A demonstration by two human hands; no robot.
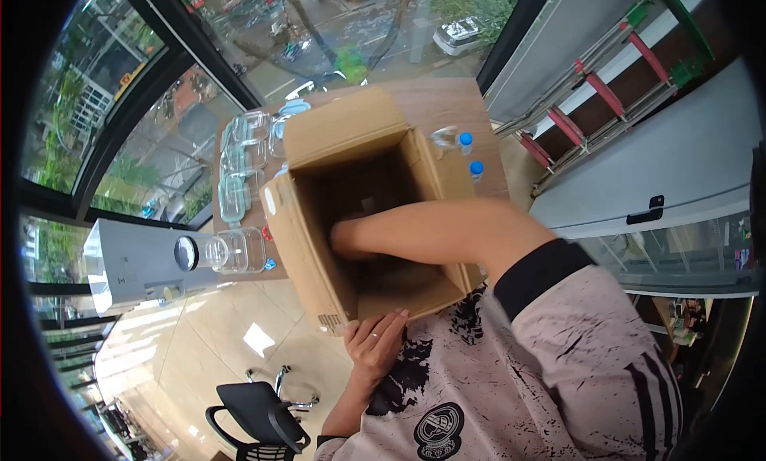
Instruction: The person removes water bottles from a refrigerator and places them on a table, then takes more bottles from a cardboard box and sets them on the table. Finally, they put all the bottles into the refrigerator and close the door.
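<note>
A tall cardboard box [307,253] stands on the table with its top flaps open, tilted toward me. My left hand [375,341] grips the box's near rim, fingers over the edge, a ring on one finger. Deep inside the box reaches my right hand [351,239], close to its left inner wall. The fingers of that hand are lost in shadow, so what they hold or touch is hidden. Something small and pale shows faintly on the dark box interior.
Glass food containers [233,196] line the wooden table's [447,94] left side, with clear jars [227,252] nearer. Two blue-capped bottles [476,170] stand right of the box. An office chair [254,409] is below left; a folding ladder [610,94] leans at right.
</note>
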